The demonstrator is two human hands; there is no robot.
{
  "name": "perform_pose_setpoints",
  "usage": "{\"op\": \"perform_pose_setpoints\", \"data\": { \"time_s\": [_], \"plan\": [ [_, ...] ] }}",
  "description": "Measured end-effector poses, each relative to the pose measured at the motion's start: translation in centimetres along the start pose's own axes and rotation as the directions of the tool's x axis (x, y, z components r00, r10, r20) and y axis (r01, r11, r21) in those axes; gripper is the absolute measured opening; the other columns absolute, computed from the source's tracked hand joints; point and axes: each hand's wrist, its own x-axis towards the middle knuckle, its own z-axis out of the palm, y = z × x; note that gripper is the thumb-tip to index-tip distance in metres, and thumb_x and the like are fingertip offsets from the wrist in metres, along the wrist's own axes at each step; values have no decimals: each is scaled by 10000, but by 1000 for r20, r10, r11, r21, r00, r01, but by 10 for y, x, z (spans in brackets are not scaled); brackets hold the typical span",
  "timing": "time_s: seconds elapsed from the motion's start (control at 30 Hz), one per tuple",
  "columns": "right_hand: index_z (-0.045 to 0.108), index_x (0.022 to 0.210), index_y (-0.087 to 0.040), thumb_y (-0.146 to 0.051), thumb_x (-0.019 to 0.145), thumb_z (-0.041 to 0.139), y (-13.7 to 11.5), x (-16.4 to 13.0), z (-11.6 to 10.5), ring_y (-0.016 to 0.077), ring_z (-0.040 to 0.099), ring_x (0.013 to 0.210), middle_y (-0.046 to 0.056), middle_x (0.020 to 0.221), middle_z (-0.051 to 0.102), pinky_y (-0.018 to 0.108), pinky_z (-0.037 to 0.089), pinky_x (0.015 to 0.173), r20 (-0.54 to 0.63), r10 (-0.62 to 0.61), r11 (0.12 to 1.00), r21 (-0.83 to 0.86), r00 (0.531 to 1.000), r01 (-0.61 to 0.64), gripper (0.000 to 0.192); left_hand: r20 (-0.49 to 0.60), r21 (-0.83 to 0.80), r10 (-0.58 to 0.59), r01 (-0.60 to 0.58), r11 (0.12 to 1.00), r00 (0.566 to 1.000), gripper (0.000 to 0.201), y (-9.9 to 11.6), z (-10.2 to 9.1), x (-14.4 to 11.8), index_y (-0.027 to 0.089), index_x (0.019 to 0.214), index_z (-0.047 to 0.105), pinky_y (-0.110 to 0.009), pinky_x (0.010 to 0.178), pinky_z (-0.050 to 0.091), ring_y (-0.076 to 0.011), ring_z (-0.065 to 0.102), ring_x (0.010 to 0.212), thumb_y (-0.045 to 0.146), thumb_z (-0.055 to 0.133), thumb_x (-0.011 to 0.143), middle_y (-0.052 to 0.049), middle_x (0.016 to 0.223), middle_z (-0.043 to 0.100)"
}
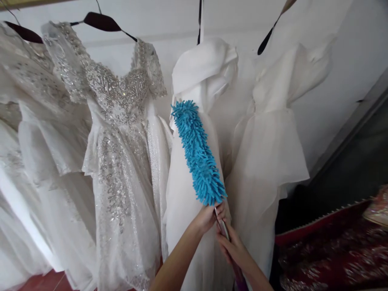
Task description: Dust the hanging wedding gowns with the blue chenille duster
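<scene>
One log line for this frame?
left hand: on duster handle | right hand: on handle below | blue duster: against plain white dress | beaded dress: hanging beside

Wall (333, 93): plain white, evenly lit.
Floor (45, 281): reddish, showing bottom left.
Right side: dark doorway (357, 169) with grey frame.
Corner: red patterned fabric (333, 250).

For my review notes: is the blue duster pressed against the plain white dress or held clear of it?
Apparently against it: the blue duster overlaps the plain white dress bodice; true contact cannot be confirmed.
</scene>
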Motion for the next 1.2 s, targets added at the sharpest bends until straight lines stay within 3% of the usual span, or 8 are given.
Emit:
{"op": "perform_pose_setpoints", "data": {
  "time_s": [0.17,0.33,0.57,0.73,0.93,1.07,1.2],
  "plan": [
    [585,1152,-190,-491,774,683,10,7,42,88,327,316,-122,445,417,213,234,303,-61,-43,998,-42,997,40,493,-25,-29,-12,11,1000,1000,576,-1,-41,-19,225,522,373,-268,603,379,-87,267,481,578,697,842,75,511,268],
    [574,1135,-202,-527,755,676,25,10,76,73,264,308,-132,443,401,199,233,285,-80,16,1000,3,997,-16,511,18,-87,-4,6,996,1000,580,-15,-81,-31,226,545,354,-260,605,380,-83,234,482,587,723,809,82,519,250],
    [561,1236,-194,-500,727,684,46,7,96,73,290,308,-130,449,433,184,260,291,-84,145,989,35,986,-142,607,-63,-247,-111,92,965,992,570,-43,-120,-42,227,554,315,-253,614,385,-82,195,468,499,752,797,96,510,208],
    [583,1208,-193,-508,697,680,54,8,97,76,298,297,-133,421,440,178,229,293,-33,171,985,29,985,-170,608,-163,-359,-164,97,928,973,523,-61,-130,-45,222,559,321,-245,587,363,-73,163,463,374,764,791,105,514,214],
    [575,1123,-202,-402,730,663,54,11,90,78,343,314,-127,419,471,182,170,332,29,254,967,-6,967,-254,450,-280,-409,-218,90,908,935,531,-71,-131,-46,217,539,310,-237,569,349,-65,167,445,334,755,803,109,505,195],
    [515,953,-227,-427,739,645,50,19,86,57,309,284,-137,417,473,179,166,314,110,247,969,2,963,-249,320,-333,-381,-214,77,922,918,541,-61,-127,-43,217,505,298,-221,563,344,-71,177,448,327,693,859,101,478,180],
    [428,867,-258,-500,715,635,27,32,84,48,274,245,-164,403,436,169,197,271,198,196,978,36,961,-207,354,-330,-329,-160,45,943,930,524,-31,-117,-35,222,499,309,-215,572,359,-79,190,454,334,631,897,93,467,191]
  ]
}}
